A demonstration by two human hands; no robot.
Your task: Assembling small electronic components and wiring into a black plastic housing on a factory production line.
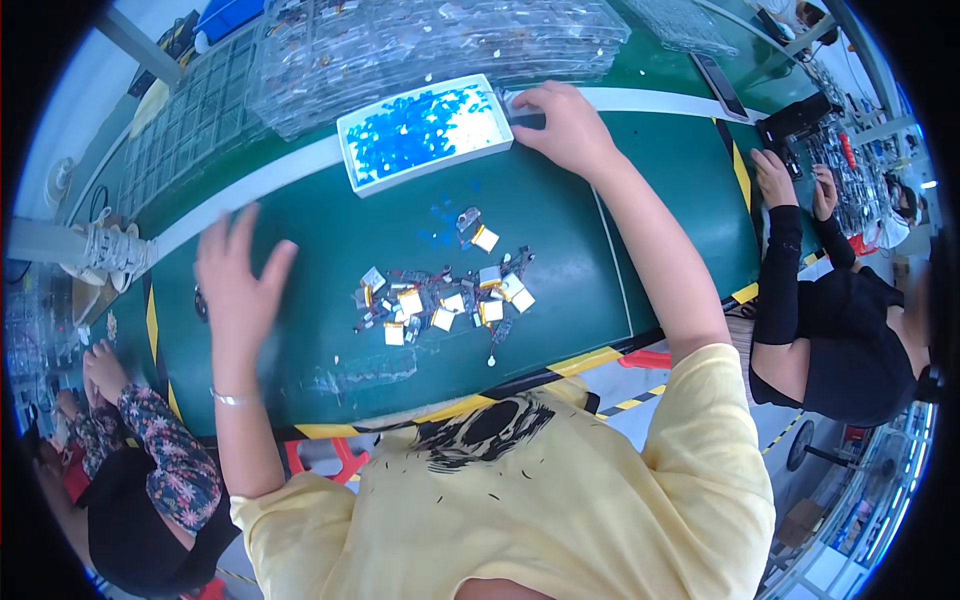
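My left hand (240, 280) is held above the left part of the green worktable, fingers spread, slightly blurred, holding nothing. Beside it, mostly hidden, lies a small black object (201, 306). At the right end of a white tray (430, 178) is my right hand (568, 132), its thumb and forefinger curved apart near the tray's corner. A small greyish thing shows by its fingertips; I cannot make out what it is. Many small bright-blue pieces (405, 135) fill much of the tray. Between my arms lies a loose pile of small electronic parts with silver-and-yellow pouch batteries (443, 319).
Stacked clear plastic trays (430, 50) stand behind the white tray. A phone (720, 86) lies at the back right. Co-workers sit on both sides, their hands (772, 178) on the bench. Yellow-black tape (570, 362) edges the table (560, 300).
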